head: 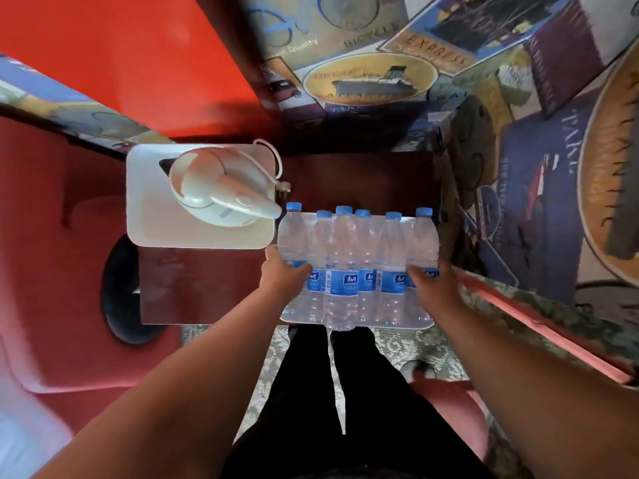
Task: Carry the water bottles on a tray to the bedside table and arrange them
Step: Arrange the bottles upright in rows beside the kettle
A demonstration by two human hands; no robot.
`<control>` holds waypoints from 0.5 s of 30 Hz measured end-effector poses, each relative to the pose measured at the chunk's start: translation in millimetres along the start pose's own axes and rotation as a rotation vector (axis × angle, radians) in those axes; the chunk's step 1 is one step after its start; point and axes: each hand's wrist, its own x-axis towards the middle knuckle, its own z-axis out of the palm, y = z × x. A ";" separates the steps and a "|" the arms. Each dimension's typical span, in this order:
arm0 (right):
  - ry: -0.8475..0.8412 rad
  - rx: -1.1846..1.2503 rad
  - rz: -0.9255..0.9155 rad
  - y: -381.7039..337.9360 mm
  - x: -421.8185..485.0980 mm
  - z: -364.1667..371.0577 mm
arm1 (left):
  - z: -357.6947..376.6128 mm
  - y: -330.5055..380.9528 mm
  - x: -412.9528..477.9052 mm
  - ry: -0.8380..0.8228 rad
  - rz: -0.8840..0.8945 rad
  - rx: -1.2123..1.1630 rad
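Several clear water bottles (345,250) with blue caps and blue labels stand upright on a white tray (420,323). My left hand (281,274) grips the tray's left side and my right hand (432,280) grips its right side. The tray hangs over the right part of the dark brown bedside table (356,178), with its near edge sticking out past the table's front. The bottles hide most of the tray.
A white electric kettle (221,195) stands on a second white tray (152,229) on the table's left part, close to the bottles. A red bed frame (62,271) lies left, a patterned bedspread (539,188) right, and a patterned rug (397,344) below.
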 end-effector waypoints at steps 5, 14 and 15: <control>0.107 -0.104 -0.008 -7.2 4.3 9.6 | 3.3 10.4 13.1 0.019 0.000 0.045; -0.059 -0.349 0.024 -27.1 8.3 1.4 | 1.1 18.4 6.5 -0.049 -0.044 0.125; -0.049 -0.405 0.061 -33.1 7.0 3.2 | 3.0 24.3 0.7 -0.024 -0.063 0.144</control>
